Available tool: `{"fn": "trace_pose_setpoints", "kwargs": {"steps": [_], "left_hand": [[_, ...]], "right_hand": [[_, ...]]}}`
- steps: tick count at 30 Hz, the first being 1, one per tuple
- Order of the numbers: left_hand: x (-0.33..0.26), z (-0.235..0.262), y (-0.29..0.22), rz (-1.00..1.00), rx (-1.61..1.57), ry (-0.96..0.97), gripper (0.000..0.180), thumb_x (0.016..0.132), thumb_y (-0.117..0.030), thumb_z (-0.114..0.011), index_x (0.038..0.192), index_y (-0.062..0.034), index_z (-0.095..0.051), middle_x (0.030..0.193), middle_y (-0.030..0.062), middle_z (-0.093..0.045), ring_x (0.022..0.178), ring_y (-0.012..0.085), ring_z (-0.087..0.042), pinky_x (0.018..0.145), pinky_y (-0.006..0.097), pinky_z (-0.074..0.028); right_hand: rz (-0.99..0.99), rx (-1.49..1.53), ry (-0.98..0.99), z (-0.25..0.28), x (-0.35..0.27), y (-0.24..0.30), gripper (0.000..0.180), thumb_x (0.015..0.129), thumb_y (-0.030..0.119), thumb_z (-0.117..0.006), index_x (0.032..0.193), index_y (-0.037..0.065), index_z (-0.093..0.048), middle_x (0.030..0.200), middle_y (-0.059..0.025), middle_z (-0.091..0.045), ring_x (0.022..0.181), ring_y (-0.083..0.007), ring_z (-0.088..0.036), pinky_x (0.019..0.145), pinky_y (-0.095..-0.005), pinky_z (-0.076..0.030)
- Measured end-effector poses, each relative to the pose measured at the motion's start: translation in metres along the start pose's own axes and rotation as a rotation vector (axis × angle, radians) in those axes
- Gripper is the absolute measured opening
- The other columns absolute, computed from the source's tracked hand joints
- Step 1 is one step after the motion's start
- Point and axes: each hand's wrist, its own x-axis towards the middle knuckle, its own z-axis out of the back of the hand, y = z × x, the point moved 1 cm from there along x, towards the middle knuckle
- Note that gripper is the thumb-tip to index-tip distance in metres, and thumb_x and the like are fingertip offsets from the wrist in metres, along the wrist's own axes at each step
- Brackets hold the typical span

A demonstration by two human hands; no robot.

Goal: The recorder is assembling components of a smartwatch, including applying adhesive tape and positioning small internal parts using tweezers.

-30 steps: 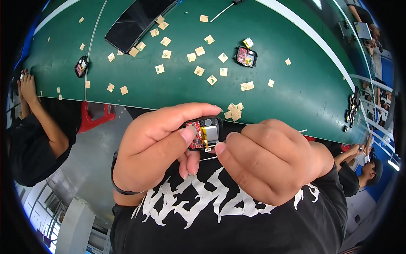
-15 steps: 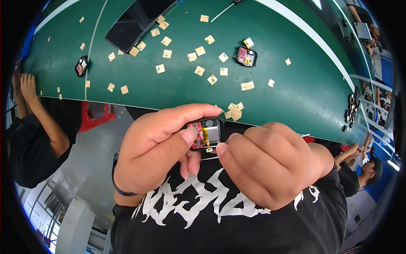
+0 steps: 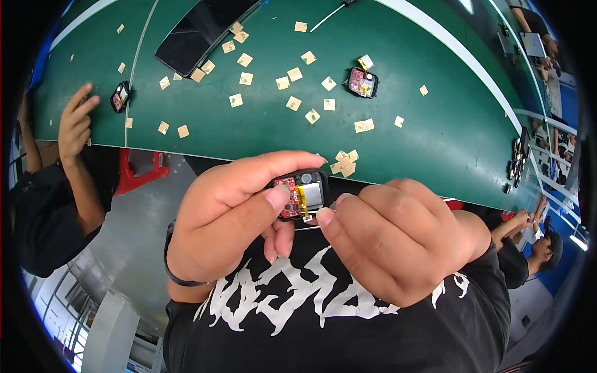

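Note:
My left hand [image 3: 233, 214] holds a small open black device case [image 3: 324, 186] just in front of the table's near edge, its thumb resting on the red circuit board [image 3: 289, 202]. Inside the case lie a silver battery cell [image 3: 312, 193] with yellow tape and a round grey part [image 3: 306, 178]. A short flex strip with a white end [image 3: 307, 218] hangs over the lower rim. My right hand [image 3: 398, 239] is closed in a pinch, thumb and forefinger tips close beside that strip. Whatever lies between those fingertips is too hidden to name.
On the green table [image 3: 205, 121] lie several beige adhesive squares [image 3: 293, 104], a black phone-like slab [image 3: 199, 37] and a screwdriver [image 3: 328, 17]. Two more open devices [image 3: 363, 83] [image 3: 120, 97] rest there. A co-worker's hand [image 3: 76, 127] is at the left; another person [image 3: 528, 248] sits at the right.
The held case has tilted and shifted slightly up in my left hand. My right hand has barely moved. At the left, the co-worker's hand has lifted and moved right, towards the left device.

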Motion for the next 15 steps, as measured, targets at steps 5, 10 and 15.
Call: {"fn": "trace_pose_setpoints", "kwargs": {"steps": [5,10,15], "left_hand": [[-0.001,-0.0001,0.0016,-0.007,0.032,-0.008,0.042,0.104,-0.006,-0.043,0.139,0.0145,-0.052,0.094,0.0185,-0.07,0.058,0.0149,-0.065,0.048,0.022,-0.052],[-0.003,-0.0011,0.0014,-0.006,0.046,-0.008,0.04,0.106,-0.008,-0.045,0.14,0.0109,-0.054,0.088,0.012,-0.068,0.061,0.0118,-0.065,0.052,0.022,-0.052],[-0.0026,-0.0025,0.0011,-0.025,0.092,-0.01,0.043,0.104,-0.008,-0.046,0.139,0.0157,-0.052,0.093,0.0182,-0.071,0.06,0.0145,-0.066,0.05,0.022,-0.052]], "right_hand": [[-0.025,0.051,0.008,0.0009,0.0011,0.0005,0.026,0.068,0.003,-0.073,0.09,-0.011,-0.073,0.09,-0.0181,-0.066,0.073,-0.0244,-0.062,0.049,-0.0298,-0.045],[-0.023,0.078,0.013,0.0013,-0.0003,-0.0004,0.028,0.066,0.003,-0.073,0.09,-0.011,-0.073,0.089,-0.0179,-0.066,0.073,-0.0242,-0.061,0.05,-0.0302,-0.045],[-0.006,0.067,0.055,0.0026,0.0018,-0.0003,0.026,0.068,0.003,-0.073,0.09,-0.01,-0.072,0.088,-0.0166,-0.066,0.073,-0.024,-0.06,0.051,-0.0304,-0.046]]}}
